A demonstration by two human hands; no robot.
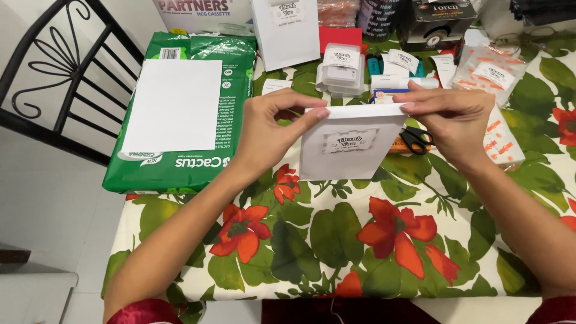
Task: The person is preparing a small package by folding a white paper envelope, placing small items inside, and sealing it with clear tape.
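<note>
While we look down over the worktop (360, 252) with its cloth of red flowers and green leaves, we hold a small white paper bag (351, 144) upright between both hands, just above the cloth. Its labelled face is turned toward us, the label reading right way up, so the mouth of the bag points up and away from us and its base points down toward the near edge. The bag is a little taller than wide, so its long axis runs from base to mouth, leaning slightly to the right.

Our left hand (267, 129) pinches the top left corner: the fingers (312, 112) curl over the upper edge, clenched on the paper. Our right hand (456, 123) takes the top right corner in the same way, fingers closed on the edge. The whole body of the bag therefore hangs below the fingertips and between the two hands, with only the top rim inside the grasp.

Just behind the bag's right side lie black-handled scissors (416, 139), partly covered by the right hand. To the left a green pack of paper (180, 162) rests flat on the worktop with a white sheet (174, 105) on it. Beyond the bag stand a stack of clear plastic boxes (341, 69) and another white bag (285, 30).
</note>
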